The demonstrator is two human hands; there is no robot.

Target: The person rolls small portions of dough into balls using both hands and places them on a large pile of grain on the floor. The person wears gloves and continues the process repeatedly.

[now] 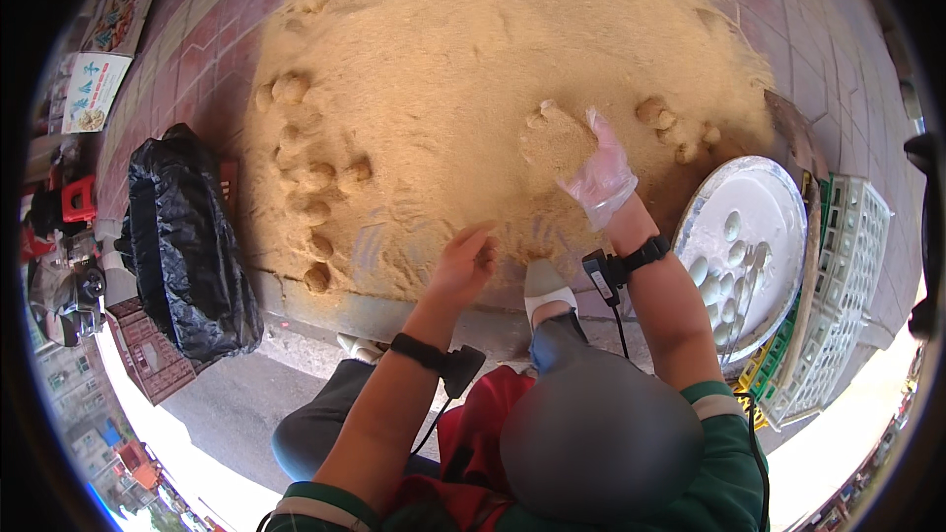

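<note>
My right hand, in a clear plastic glove, reaches over the husk-like tan material spread on the paving. Its fingers are apart at a loose, husk-covered mound; some fingertips are buried or hidden. Bare, my left hand hovers at the near edge of the spread with its fingers curled; whether it holds anything is unclear. Coated round lumps lie in a rough column at the left, and several more lie right of my right hand. Eggs rest in a round basin of pale paste.
Metal tongs lie in the basin. Beyond it stand plastic crates and a wooden board. A black plastic bag stands left, near a brown crate. My shoe touches the spread's near edge.
</note>
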